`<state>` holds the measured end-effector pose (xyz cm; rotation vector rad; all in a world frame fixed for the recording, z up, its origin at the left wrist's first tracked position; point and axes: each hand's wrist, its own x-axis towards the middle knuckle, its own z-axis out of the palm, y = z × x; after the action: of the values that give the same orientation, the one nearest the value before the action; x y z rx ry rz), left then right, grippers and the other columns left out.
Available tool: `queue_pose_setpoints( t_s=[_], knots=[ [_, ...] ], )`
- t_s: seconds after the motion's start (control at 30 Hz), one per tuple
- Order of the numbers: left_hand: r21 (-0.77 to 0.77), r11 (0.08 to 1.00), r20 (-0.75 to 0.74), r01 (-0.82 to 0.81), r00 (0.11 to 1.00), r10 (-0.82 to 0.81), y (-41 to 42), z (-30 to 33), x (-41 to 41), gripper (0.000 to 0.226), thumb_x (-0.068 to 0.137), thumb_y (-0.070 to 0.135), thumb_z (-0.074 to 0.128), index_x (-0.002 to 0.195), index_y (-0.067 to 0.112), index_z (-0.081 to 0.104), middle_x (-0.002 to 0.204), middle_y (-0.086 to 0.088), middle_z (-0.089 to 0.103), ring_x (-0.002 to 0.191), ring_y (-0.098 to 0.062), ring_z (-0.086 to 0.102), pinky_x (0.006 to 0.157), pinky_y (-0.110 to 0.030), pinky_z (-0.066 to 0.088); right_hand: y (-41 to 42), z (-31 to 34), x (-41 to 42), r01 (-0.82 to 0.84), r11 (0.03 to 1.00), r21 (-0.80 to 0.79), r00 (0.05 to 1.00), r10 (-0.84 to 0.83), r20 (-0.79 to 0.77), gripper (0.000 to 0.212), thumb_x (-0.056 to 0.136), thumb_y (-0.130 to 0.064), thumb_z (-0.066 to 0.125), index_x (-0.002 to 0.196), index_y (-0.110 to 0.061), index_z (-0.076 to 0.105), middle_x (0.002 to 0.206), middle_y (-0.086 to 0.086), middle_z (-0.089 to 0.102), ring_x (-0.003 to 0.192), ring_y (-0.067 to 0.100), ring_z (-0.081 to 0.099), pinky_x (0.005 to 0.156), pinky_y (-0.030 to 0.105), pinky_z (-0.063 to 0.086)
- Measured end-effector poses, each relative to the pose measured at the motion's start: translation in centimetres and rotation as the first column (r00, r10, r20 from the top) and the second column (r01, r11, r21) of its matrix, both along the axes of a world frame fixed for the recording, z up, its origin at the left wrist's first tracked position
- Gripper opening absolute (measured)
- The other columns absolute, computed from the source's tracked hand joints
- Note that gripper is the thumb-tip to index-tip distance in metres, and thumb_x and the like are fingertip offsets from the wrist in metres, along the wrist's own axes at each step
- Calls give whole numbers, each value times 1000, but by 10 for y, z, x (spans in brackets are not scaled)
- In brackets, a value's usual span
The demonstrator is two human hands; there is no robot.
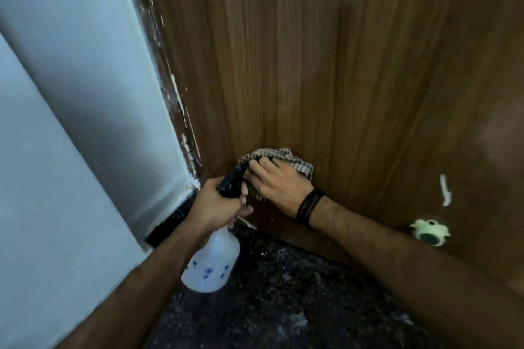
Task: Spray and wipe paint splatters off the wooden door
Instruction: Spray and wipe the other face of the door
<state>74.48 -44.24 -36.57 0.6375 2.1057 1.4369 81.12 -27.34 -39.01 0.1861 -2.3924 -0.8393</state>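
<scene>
Paint splatters (181, 110) crust the hinge edge at my ten o'clock, a ragged white line running down between the pale wall (71, 122) and the wooden door (312, 51); none of that strip looks wiped yet.

Moving right, my left hand (218, 207) has its grip wrapped around the neck of the spray bottle (211, 261), fingers curled at the black trigger head (232, 181), nozzle aimed toward the door's lower corner. The translucent body hangs below my fist over the dark speckled floor (283, 306).

Just past the nozzle, at twelve o'clock and low on the door, my right hand (279, 183) presses a checked cloth (283, 157) flat against the wood. Its grip is loose: fingers spread across the bunched fabric, pushing rather than pinching. A dark band (309, 205) sits on that wrist.

Farther right, at two o'clock, one white paint streak (445, 190) stands untouched on the door, and below it sits a pale round fitting (429, 232), possibly a door stopper; I cannot tell for sure.

My judgement: I am mid-wipe on the bottom corner. The broad middle of the door looks clean, though blur hides fine specks. Left to do are the hinge-side crust and that lone streak, so the job seems well short of finished.
</scene>
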Motion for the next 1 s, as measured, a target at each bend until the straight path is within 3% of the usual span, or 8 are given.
queue_pose_setpoints(
  t_s=[0.1,0.17,0.27,0.4,0.57,0.8,0.9,1.0],
  knots=[
    [27,999,-42,43,998,-42,1,25,15,24,78,-9,71,81,14,67,67,-1,62,50,-17,52,48,-28,42,6,22,33,68,998,9,998,-68,16,45,93,-17,43,134,-8,57,114,7,60,100,26,52,78,36,46],
    [37,994,-67,98,993,-95,3,42,24,23,77,-8,71,82,13,66,68,-1,62,53,-18,52,50,-29,43,7,45,55,109,993,-43,993,-111,-27,45,88,-16,52,132,-9,58,112,8,58,97,27,54,77,37,46],
    [40,983,-89,178,981,-174,10,68,44,22,81,-9,69,84,13,64,70,-2,62,53,-17,53,50,-29,43,9,78,94,206,976,-69,978,-206,5,61,67,-18,76,125,-12,57,117,11,57,97,29,54,74,40,47],
    [40,951,-145,306,944,-297,21,102,74,21,82,-5,70,85,15,65,73,-3,63,46,-12,49,52,-30,44,18,102,144,317,948,-41,948,-315,48,72,61,-21,83,126,-14,52,121,12,54,97,29,53,70,41,48],
    [53,904,-233,423,886,-401,31,156,94,22,80,-4,74,90,14,65,78,-5,62,48,-10,49,51,-29,45,29,152,185,418,897,-146,894,-435,-106,83,57,-20,86,129,-15,44,121,9,54,97,27,55,69,39,51],
    [11,905,-351,425,849,-395,13,246,77,23,79,-4,75,94,10,64,80,-8,62,52,-13,54,52,-29,47,33,256,189,394,898,-194,815,-440,-377,64,67,-16,81,125,-13,54,113,8,57,96,29,58,73,42,51],
    [28,936,-376,352,871,-316,-3,280,60,21,80,-4,75,92,10,64,76,-7,63,53,-15,56,50,-29,47,30,288,175,397,905,-150,787,-420,-452,53,72,-15,76,121,-13,56,113,7,58,101,29,55,86,43,42],
    [95,962,-373,256,905,-203,-12,311,45,18,83,-4,71,93,9,65,64,-1,66,44,-10,51,48,-28,46,23,322,153,366,911,-190,741,-409,-532,45,78,-18,74,118,-12,56,112,8,58,100,30,56,86,43,45]
  ],
)
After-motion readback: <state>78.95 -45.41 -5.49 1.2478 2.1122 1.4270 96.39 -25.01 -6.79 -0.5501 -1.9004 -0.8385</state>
